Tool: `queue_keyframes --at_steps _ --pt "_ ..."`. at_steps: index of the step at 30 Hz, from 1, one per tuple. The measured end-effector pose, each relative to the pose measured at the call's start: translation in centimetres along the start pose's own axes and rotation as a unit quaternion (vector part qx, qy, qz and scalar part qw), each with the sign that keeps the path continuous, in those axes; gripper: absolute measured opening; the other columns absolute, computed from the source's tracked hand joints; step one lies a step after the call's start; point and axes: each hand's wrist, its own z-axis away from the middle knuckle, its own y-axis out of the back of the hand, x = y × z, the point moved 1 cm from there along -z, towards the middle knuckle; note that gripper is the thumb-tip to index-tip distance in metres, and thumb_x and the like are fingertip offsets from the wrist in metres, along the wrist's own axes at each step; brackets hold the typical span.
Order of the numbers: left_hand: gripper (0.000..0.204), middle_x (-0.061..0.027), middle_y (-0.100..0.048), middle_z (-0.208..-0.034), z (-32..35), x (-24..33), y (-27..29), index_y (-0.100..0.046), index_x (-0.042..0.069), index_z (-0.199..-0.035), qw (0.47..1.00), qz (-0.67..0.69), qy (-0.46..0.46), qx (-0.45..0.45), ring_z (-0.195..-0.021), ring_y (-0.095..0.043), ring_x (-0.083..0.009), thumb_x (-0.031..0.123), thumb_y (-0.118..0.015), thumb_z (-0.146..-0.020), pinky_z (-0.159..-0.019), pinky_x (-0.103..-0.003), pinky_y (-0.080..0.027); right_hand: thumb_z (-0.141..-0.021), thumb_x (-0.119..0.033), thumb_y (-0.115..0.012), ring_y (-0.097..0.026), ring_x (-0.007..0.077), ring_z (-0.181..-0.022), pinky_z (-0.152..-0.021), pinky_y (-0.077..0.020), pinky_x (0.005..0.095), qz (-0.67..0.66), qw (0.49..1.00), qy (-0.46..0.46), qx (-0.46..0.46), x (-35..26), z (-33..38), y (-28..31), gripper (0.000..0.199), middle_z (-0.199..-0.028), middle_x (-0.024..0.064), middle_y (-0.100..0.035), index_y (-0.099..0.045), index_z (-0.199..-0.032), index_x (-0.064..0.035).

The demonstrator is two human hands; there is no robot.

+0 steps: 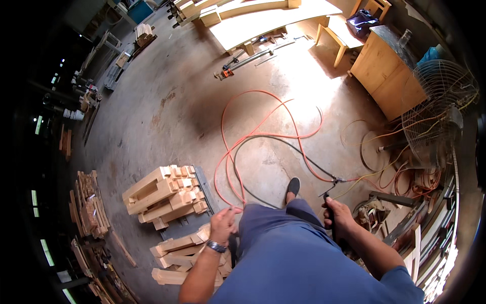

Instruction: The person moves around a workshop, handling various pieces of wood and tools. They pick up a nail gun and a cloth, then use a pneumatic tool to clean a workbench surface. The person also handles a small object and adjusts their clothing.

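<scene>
Head view: left hand (223,226) pinching orange hose (263,133).

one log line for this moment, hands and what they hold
left hand: pinching orange hose | right hand: gripping black tool handle | wood stack: on floor beside left

Bare concrete floor (167,101) under looping orange hose (268,134), stacked wood blocks (167,195).
</scene>
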Motion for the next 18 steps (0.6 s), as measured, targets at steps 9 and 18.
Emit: queue_keyframes --at_steps 9,18 --pt "0.031 -0.0033 -0.062 -0.069 -0.2 -6.1 13.4 -0.073 0.009 -0.090 0.699 -0.532 0.431 -0.209 -0.058 -0.056 -0.0132 0.038 -0.067 -0.094 -0.053 -0.030 -0.043 -0.097 -0.054 -0.060 -0.065 0.0220 -0.074 -0.065 -0.0511 0.0355 0.439 0.882 -0.170 -0.028 -3.8 3.6 14.1 0.057 -0.093 0.0120 -0.072 -0.073 -0.104 0.0005" --pt "0.026 -0.0054 -0.065 -0.074 -12.3 -7.6 7.3 -0.072 0.010 -0.097 0.870 -0.396 0.278 -0.089 -0.064 -0.060 -0.0160 0.035 -0.065 -0.094 -0.059 -0.031 -0.046 -0.096 -0.057 -0.060 -0.069 0.0264 -0.083 -0.072 -0.0543 0.0396 0.634 0.720 -0.262 -0.107 -6.7 0.8 11.7 0.061 -0.097 0.0170 -0.074 -0.073 -0.105 0.0020"
